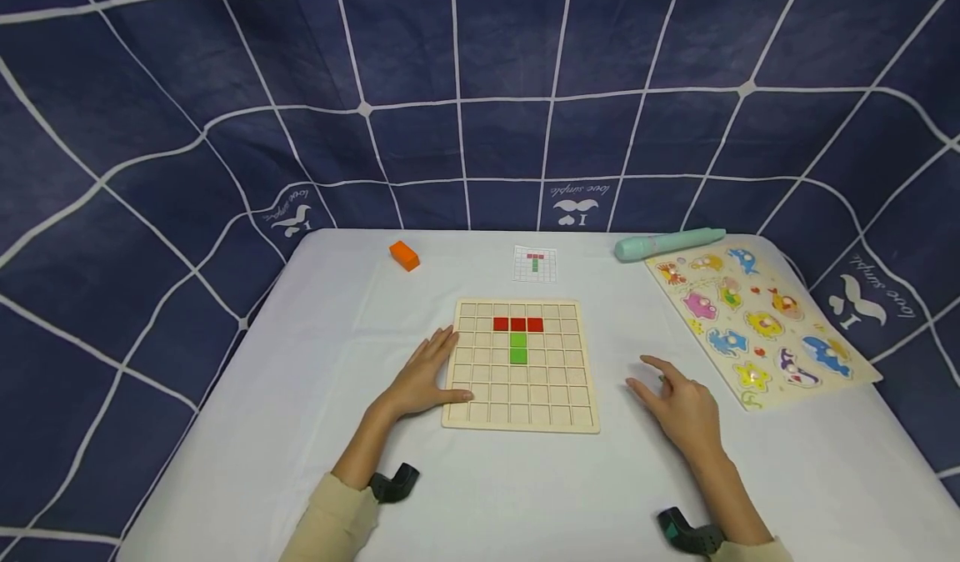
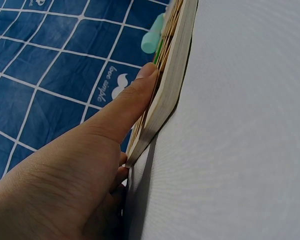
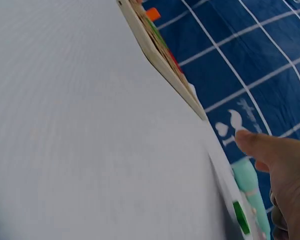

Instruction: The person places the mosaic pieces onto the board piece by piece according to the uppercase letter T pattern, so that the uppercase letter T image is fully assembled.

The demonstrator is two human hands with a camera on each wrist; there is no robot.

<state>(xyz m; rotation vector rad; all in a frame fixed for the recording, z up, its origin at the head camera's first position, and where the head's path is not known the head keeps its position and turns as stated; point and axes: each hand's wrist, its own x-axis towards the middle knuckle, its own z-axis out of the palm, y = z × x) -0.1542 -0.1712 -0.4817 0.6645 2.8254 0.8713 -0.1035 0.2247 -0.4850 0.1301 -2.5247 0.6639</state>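
Observation:
A square wooden grid board [image 1: 555, 391] lies flat on the table. On it, a row of red tiles [image 1: 518, 324] has green tiles [image 1: 518, 348] in a column beneath its middle. My left hand [image 1: 423, 378] steadies the board: its straight fingers lie along the left side and the thumb [image 2: 140, 95] rests on the near left corner. To the right of the board, my right hand [image 1: 684, 412] hovers apart from it, thumb and index finger spread, with nothing visibly held. A green rectangular patch [image 3: 241, 217] shows beside that hand in the right wrist view; whether it is a loose tile, I cannot tell.
Behind the board lies a small pattern card [image 1: 535, 264] with a red and green T. An orange block [image 1: 405, 256] sits at the back left. A teal bottle-shaped object [image 1: 667, 245] and a sea-animal puzzle board [image 1: 727, 370] occupy the right side of the white table [image 1: 300, 362].

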